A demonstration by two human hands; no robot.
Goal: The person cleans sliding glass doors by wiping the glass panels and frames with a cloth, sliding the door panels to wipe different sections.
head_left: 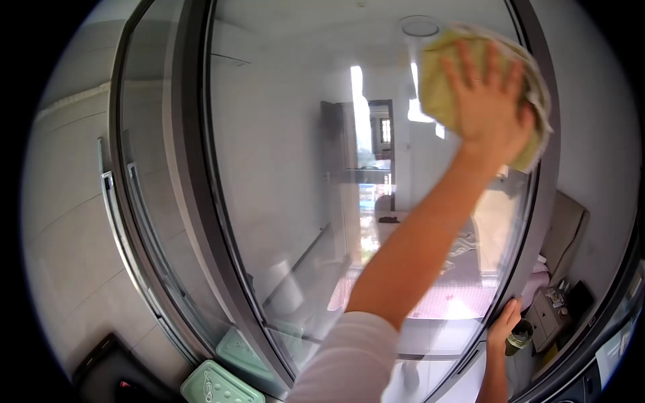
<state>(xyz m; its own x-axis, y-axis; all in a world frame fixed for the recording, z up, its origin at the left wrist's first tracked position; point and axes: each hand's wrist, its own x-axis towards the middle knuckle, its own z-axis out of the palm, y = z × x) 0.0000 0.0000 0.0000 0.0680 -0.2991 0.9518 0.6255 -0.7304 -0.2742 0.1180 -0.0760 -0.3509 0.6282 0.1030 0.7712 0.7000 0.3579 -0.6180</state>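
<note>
My left hand [492, 114] holds a yellow-green cloth [437, 84] flat against the upper right of a glass door panel [289, 134]. Its fingers are spread over the cloth, and one side of the cloth reaches the dark door frame [543, 87]. The hand is slightly blurred. Lower down on the right, my right hand [505, 324] is wrapped around the edge of that frame, with part of its fingers hidden. The glass is see-through and carries bright reflections.
Behind the glass are a bed with a pink cover [450, 295] and an open doorway. A nightstand [547, 316] and a bin [519, 338] stand at right. A light green plastic lid or box [218, 384] and a black item [117, 373] sit at lower left.
</note>
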